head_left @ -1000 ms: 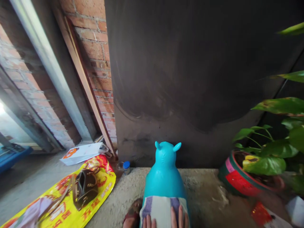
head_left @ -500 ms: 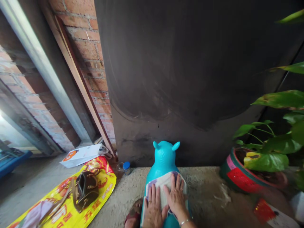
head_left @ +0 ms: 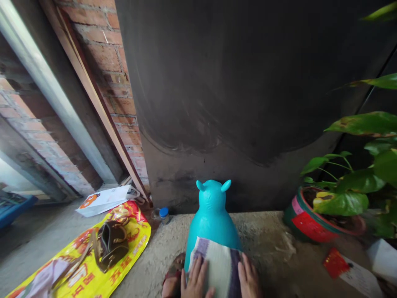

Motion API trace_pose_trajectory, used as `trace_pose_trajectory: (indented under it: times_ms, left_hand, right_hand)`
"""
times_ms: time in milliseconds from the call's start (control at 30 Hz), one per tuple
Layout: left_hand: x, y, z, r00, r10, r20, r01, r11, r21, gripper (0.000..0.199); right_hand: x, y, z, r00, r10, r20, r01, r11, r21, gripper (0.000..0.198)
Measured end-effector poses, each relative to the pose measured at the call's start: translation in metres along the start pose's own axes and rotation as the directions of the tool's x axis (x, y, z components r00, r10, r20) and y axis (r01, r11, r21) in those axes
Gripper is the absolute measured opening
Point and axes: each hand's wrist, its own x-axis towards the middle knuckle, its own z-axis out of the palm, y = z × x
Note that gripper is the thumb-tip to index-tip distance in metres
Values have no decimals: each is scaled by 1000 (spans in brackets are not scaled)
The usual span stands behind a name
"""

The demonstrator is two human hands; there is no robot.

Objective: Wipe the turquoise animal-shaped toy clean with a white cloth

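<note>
A folded striped cloth (head_left: 218, 267), white with purple bands at its edges, is pressed flat against the back of a turquoise inflatable animal toy (head_left: 212, 217) that stands on the rough concrete floor (head_left: 266, 244), facing a dark wall panel (head_left: 248, 95). The left hand (head_left: 194, 279) is laid open on the left part of the cloth, fingers spread and pointing forward; the right hand (head_left: 248, 279) is laid open on the right part in the same way, palm down. Nothing is gripped by either hand: the cloth is only held down beneath the palms. As far as can be judged, the lower back of the toy is the part being covered or rubbed, while the head with its two small ears and the upper body are bare and untouched by the cloth; whether the toy's surface is wet or dusty cannot be told. A sandalled foot (head_left: 173, 275) is seen just beside the toy's left flank. Further left, a brown handbag (head_left: 110, 244) lies on a yellow printed bag (head_left: 93, 269), with a white paper bag (head_left: 105, 199) behind it and a small blue-capped jar (head_left: 163, 214) near the foot of the brick wall (head_left: 111, 74). To the right, well apart from the toy, a potted plant in a red and green pot (head_left: 305, 223) is set.
</note>
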Motion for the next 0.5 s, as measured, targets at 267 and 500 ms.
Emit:
trace_pose_trajectory:
  times_ms: [267,500]
  left_hand:
    - [64,17,-86,980,30,197,-10,995,-99,70]
    - [55,28,-78,897,393,205,-315,891,-328,71]
  right_hand:
    - [23,-18,-26,991,99,89,-105,992,69,87]
    - [-15,-82,-96,879,-413,241,330,889,318,29]
